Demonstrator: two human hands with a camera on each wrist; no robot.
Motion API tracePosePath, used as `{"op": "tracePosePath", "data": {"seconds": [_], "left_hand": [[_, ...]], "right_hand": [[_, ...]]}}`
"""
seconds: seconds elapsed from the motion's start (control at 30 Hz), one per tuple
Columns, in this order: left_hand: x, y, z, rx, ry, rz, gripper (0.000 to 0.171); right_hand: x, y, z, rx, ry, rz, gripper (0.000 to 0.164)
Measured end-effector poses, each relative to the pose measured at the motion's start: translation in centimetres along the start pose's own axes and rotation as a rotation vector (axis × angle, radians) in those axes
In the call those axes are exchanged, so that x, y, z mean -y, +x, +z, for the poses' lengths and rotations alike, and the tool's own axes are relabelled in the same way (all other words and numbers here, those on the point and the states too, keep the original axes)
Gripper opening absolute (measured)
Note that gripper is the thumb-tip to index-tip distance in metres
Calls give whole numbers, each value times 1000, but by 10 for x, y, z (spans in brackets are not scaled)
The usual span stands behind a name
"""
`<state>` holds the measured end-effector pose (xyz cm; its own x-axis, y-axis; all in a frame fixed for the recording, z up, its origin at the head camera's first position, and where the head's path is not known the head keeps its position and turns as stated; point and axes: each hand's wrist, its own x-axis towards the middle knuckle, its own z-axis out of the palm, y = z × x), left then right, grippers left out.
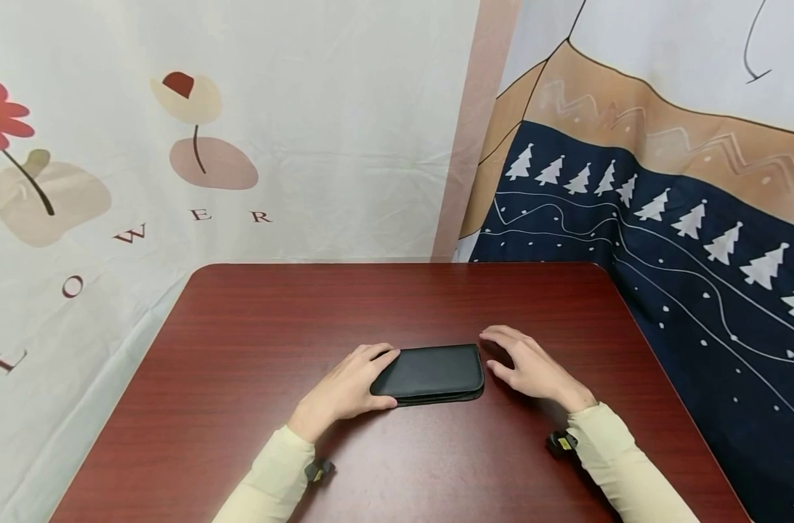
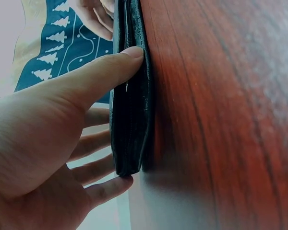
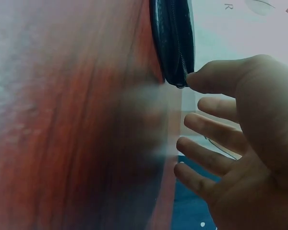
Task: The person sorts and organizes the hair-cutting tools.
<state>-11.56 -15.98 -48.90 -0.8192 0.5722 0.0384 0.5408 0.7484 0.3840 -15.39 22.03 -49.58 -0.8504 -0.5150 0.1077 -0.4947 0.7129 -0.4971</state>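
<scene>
A long black zip wallet (image 1: 436, 372) lies near the middle of the table, its zipper edge toward the person. My left hand (image 1: 349, 381) grips its left end, thumb on the near edge and fingers round the far side. In the left wrist view that thumb (image 2: 129, 53) presses beside the zipper, and the little finger touches the wallet's end (image 2: 129, 165). Just off the right end is my right hand (image 1: 527, 365), its fingers spread and relaxed with nothing in them. The right wrist view has its thumb tip near the wallet's corner (image 3: 177, 79).
The reddish-brown wooden table (image 1: 292, 305) has rounded far corners. Behind it hangs a pale curtain (image 1: 344, 131) with flower prints, and at the right a dark blue one (image 1: 671, 290) with white trees. Small black devices (image 1: 560, 443) sit at both wrists.
</scene>
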Motion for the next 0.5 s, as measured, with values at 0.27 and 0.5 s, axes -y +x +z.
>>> {"op": "tracePosePath", "data": {"seconds": [0.27,0.5], "left_hand": [[-1,0,0,4,-13,-10,85],[0,0,1,-2,-19,-21,86]], "right_hand": [[-2,13,5,-29,-21,-40,47],[-3,19,10,-12,-53,-6,42]]}}
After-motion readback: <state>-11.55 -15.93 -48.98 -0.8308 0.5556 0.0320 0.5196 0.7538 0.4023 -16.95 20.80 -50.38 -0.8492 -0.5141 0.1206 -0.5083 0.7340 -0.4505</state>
